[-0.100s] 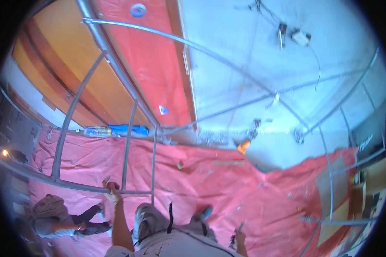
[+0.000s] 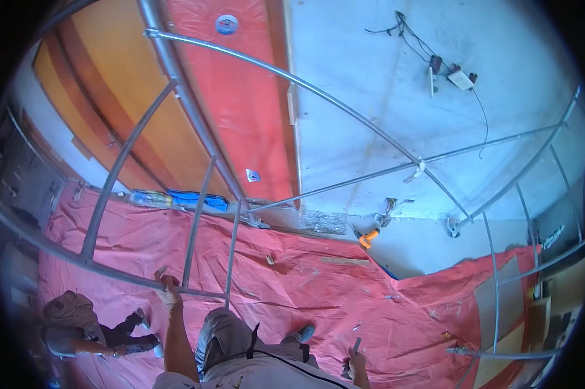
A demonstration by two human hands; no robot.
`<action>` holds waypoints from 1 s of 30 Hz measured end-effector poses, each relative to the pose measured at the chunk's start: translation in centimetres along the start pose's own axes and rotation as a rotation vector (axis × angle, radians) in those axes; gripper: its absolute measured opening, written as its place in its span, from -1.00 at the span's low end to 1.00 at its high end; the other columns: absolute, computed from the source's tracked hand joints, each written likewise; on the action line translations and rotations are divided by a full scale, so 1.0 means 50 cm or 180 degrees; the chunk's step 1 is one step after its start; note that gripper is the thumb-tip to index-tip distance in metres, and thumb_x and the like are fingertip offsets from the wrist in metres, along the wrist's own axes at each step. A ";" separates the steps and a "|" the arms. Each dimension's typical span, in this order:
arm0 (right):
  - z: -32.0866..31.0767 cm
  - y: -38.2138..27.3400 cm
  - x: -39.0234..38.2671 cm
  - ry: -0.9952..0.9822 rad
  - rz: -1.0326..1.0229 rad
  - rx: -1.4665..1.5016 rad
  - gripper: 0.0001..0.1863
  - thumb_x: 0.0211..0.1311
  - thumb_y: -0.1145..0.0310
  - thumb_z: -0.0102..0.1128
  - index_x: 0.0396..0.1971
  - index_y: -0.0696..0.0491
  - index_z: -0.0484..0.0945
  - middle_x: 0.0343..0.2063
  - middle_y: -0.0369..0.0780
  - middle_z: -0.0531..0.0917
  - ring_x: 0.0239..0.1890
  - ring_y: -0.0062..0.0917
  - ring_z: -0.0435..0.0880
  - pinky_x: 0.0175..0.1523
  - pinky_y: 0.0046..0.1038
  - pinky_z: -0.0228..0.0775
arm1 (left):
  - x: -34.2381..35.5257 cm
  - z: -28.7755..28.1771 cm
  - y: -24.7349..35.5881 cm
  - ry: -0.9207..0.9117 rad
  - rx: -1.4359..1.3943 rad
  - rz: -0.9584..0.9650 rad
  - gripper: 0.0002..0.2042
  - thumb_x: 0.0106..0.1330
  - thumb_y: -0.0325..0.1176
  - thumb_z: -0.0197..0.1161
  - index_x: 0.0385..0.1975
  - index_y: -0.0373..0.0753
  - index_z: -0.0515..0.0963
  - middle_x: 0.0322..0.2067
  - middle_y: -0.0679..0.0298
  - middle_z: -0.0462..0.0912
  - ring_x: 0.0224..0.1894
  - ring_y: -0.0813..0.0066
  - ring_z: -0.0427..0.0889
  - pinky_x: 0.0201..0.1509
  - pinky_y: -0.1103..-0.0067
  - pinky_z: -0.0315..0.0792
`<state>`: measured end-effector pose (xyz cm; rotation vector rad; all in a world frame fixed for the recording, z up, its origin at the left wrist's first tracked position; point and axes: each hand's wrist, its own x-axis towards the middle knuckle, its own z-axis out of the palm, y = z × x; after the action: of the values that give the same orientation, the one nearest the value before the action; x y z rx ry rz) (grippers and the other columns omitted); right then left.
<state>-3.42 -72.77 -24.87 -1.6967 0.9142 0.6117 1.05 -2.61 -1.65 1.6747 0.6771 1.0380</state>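
My left hand (image 2: pixel 169 292) grips the lower bar (image 2: pixel 117 272) of a grey tubular metal frame, near the foot of an upright rung (image 2: pixel 193 243). Above it, longer tubes (image 2: pixel 331 91) cross before the pale wall. Lower right, my right hand (image 2: pixel 356 364) is closed round a small grey bar-shaped object (image 2: pixel 357 345), too small to identify, held over the creased red sheet (image 2: pixel 403 324) on the floor. My feet (image 2: pixel 304 334) stand on that sheet.
Another person (image 2: pixel 69 337) bends at lower left. An orange drill (image 2: pixel 369 236), blue bundles (image 2: pixel 198 200) and a wooden strip (image 2: pixel 344 260) lie on the floor. Cables with a white power strip (image 2: pixel 461 81) are on the pale wall (image 2: pixel 344 52). More frame tubes (image 2: pixel 493 279) stand at the right.
The view has shifted slightly, with wall, tubes and drill lower and further right in the picture. My left hand stays on the bar; my right hand still holds the grey object.
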 end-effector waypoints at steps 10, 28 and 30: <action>0.085 -0.396 -0.025 -0.0953 -0.1136 0.1484 -0.49 0.65 -0.07 0.05 0.05 0.16 0.52 -0.46 -0.21 0.63 -0.61 -0.49 0.62 -0.55 -0.41 0.51 | -0.102 -0.091 0.103 -0.2768 0.3709 -0.0634 -0.38 0.52 0.19 0.18 -0.10 -0.41 0.72 -0.15 -0.25 0.77 -0.03 -0.20 0.76 0.06 0.04 0.59; 0.374 -1.098 -0.288 -0.1707 -0.1128 0.1558 -0.60 0.65 0.05 0.11 0.07 0.10 0.65 -0.33 -0.27 0.69 -0.33 -0.59 0.69 -0.25 -0.50 0.53 | -0.143 0.708 0.363 -0.3886 -0.0554 -0.1434 -0.43 0.56 -0.20 0.21 0.41 -0.39 0.24 -0.22 0.08 0.74 -0.29 0.31 0.74 -0.23 0.39 0.58; 0.409 -1.149 -0.229 -0.1627 -0.1345 0.1119 -0.60 0.65 0.06 0.12 0.04 0.12 0.66 -0.32 -0.27 0.68 -0.29 -0.59 0.68 -0.19 -0.51 0.53 | -0.086 0.763 0.321 -0.3912 -0.0733 -0.1538 -0.45 0.56 -0.21 0.18 0.43 -0.34 0.25 -0.27 0.12 0.73 -0.30 0.34 0.72 -0.24 0.39 0.56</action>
<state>37.82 -42.01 9.85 -1.2725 0.2633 0.5229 31.88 -29.03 7.53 1.4824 0.0925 -0.3113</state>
